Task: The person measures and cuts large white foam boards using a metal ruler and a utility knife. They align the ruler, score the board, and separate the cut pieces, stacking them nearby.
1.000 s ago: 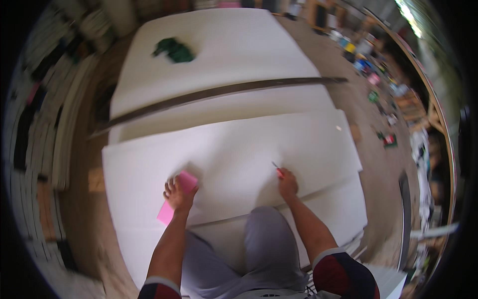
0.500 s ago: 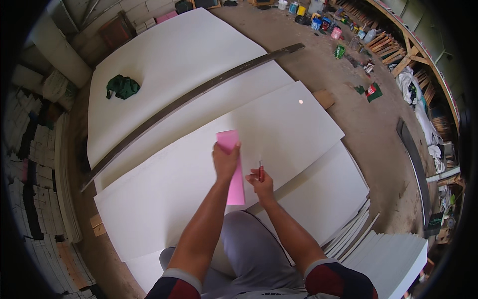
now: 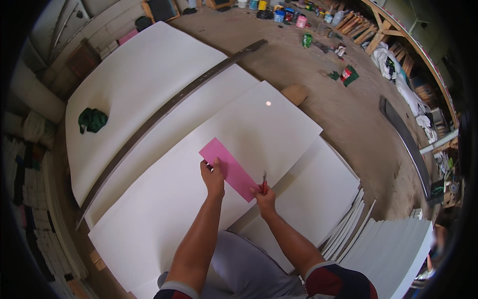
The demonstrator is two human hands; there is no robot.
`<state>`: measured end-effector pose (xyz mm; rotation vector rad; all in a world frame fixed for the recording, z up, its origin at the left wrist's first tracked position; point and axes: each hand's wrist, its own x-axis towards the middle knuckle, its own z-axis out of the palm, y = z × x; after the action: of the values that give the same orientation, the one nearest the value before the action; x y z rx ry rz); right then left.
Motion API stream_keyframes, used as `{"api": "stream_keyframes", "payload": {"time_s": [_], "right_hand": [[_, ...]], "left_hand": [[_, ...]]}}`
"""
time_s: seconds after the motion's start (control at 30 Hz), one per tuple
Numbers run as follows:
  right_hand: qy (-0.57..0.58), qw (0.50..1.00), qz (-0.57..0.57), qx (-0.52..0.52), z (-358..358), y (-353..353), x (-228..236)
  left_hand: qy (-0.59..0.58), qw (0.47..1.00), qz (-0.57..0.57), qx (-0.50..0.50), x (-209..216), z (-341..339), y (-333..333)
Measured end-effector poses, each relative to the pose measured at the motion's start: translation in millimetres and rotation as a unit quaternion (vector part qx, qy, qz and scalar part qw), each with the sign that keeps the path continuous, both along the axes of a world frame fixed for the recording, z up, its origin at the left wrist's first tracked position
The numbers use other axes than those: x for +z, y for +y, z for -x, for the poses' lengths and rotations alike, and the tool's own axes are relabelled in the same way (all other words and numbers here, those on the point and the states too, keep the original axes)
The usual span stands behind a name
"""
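Note:
A flat pink strip (image 3: 230, 169) is held up at a slant over the large white sheets (image 3: 164, 199). My left hand (image 3: 213, 178) grips its long edge near the upper left end, thumb on top and fingers beneath. At the strip's lower right end, my right hand (image 3: 264, 198) pinches the corner. That same hand is also closed around a red utility knife (image 3: 264, 183), whose blade points up and away from me.
A long dark metal bar (image 3: 162, 113) lies across the sheets. A crumpled dark green cloth (image 3: 92, 120) rests at the far left. Stacked white panels (image 3: 383, 254) stand at the lower right. Paint cans (image 3: 301, 22) and wood offcuts (image 3: 354, 26) litter the far floor.
The pink strip has turned from nearly upright to a diagonal, its far end swinging left. My right hand has come to its lower end and taken hold there, still with the knife.

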<state>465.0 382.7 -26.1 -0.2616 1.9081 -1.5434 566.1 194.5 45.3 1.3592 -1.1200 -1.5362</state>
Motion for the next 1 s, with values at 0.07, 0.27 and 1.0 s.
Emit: {"api": "stream_keyframes", "payload": {"time_s": [0.07, 0.27, 1.0], "right_hand": [[-0.007, 0.998, 0.034, -0.058, 22.4, -6.6, -10.2], [0.229, 0.942, -0.135, -0.206, 211.2, -21.7, -50.5], [0.352, 0.800, -0.396, -0.282, 294.5, -72.9, -58.1]], "left_hand": [[-0.087, 0.993, 0.043, -0.073, -12.8, 10.9, 1.5], [-0.495, 0.718, 0.276, -0.405, -5.7, 21.2, 22.8], [-0.261, 0.480, 0.599, -0.585, -49.8, 409.1, -120.7]]}}
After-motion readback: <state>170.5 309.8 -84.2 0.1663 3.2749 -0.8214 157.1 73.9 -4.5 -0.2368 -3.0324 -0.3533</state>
